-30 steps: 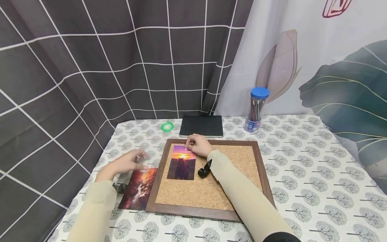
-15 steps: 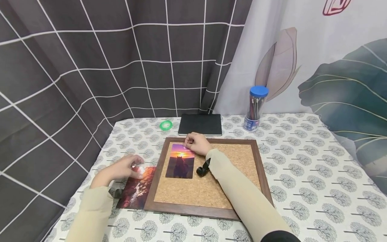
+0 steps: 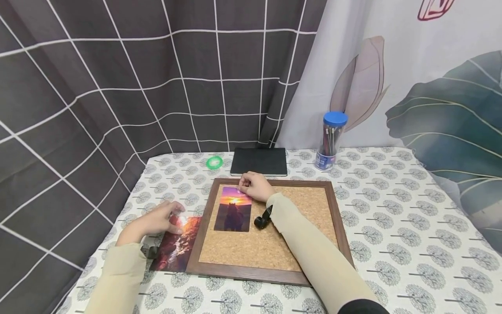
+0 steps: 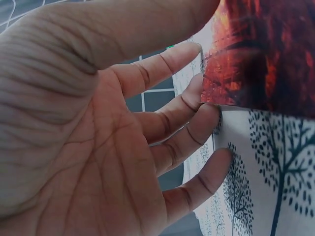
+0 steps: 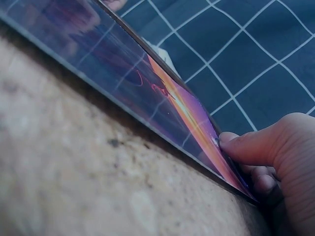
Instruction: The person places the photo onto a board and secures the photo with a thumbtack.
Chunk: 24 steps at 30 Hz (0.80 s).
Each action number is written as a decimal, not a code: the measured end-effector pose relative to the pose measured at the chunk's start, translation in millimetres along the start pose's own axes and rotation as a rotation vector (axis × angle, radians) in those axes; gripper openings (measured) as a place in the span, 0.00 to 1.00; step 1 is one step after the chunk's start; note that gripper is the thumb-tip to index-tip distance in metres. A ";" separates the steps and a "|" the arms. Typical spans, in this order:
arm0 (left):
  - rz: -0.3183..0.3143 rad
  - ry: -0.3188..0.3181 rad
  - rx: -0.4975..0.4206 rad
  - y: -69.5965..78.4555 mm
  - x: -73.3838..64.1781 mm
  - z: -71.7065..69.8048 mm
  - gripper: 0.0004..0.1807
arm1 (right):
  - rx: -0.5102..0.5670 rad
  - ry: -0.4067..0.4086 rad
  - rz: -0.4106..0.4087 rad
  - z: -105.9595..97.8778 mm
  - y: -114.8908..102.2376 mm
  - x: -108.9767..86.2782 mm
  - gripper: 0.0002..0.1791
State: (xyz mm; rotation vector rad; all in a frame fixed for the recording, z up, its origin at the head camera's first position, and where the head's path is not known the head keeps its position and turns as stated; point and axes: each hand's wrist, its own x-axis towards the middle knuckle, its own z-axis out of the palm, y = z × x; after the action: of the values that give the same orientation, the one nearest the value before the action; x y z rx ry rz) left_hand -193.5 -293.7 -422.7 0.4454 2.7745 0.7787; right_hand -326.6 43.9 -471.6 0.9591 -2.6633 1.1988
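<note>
A sunset photo (image 3: 233, 211) with a dark horse shape lies over the upper left of a wood-framed corkboard (image 3: 270, 250). At its top edge, my right hand (image 3: 256, 185) pinches it, the thumb (image 5: 243, 147) on the printed face and a curled finger beyond the edge. A second photo (image 3: 178, 246), red and orange, lies on the cloth along the board's left side. My left hand (image 3: 154, 220) is over that photo's upper left corner, fingers loosely spread. In the left wrist view, the fingertips (image 4: 194, 88) are right at the red photo's (image 4: 261, 54) edge, the thumb above it.
Behind the board lies a black notebook (image 3: 259, 161), with a green tape roll (image 3: 214, 162) to its left. A clear jar (image 3: 331, 141) of pencils with a blue lid stands at the back right. A dark checked curtain (image 3: 196, 100) hangs behind the table.
My left hand has lowered slightly onto the red photo's upper corner. The right hand stays at the sunset photo's top edge, and the whole view has shifted a little.
</note>
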 end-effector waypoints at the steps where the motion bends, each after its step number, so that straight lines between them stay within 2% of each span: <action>1: -0.002 -0.004 -0.007 0.1 0.2 -0.3 0.33 | 0.001 0.000 -0.001 -0.4 -0.4 0.2 0.05; 7: -0.015 -0.037 -0.074 1.4 0.0 -1.3 0.33 | -0.001 0.007 -0.010 -0.5 -0.7 1.3 0.05; 10: -0.021 -0.038 -0.080 2.1 -1.1 -1.5 0.31 | -0.001 0.012 -0.015 0.5 0.1 1.6 0.05; 15: -0.010 -0.054 -0.054 2.1 0.0 -2.8 0.21 | 0.008 0.020 -0.027 0.8 0.3 1.3 0.05; 18: 0.025 -0.073 -0.030 2.3 3.4 -5.2 0.13 | 0.007 0.015 -0.008 0.5 0.6 1.1 0.06; 21: 0.045 -0.094 -0.039 7.0 4.4 -14.4 0.09 | 0.025 0.002 0.012 -4.6 -4.1 0.6 0.05; 24: 0.046 -0.121 -0.085 16.6 2.4 -31.1 0.06 | 0.089 -0.002 0.035 -17.5 -15.1 -0.3 0.04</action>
State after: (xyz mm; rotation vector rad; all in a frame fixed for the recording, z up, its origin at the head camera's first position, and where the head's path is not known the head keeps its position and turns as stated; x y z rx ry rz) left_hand -201.0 -294.0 -388.2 0.5238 2.6169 0.8473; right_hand -321.1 48.6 -449.6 0.9296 -2.6591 1.3345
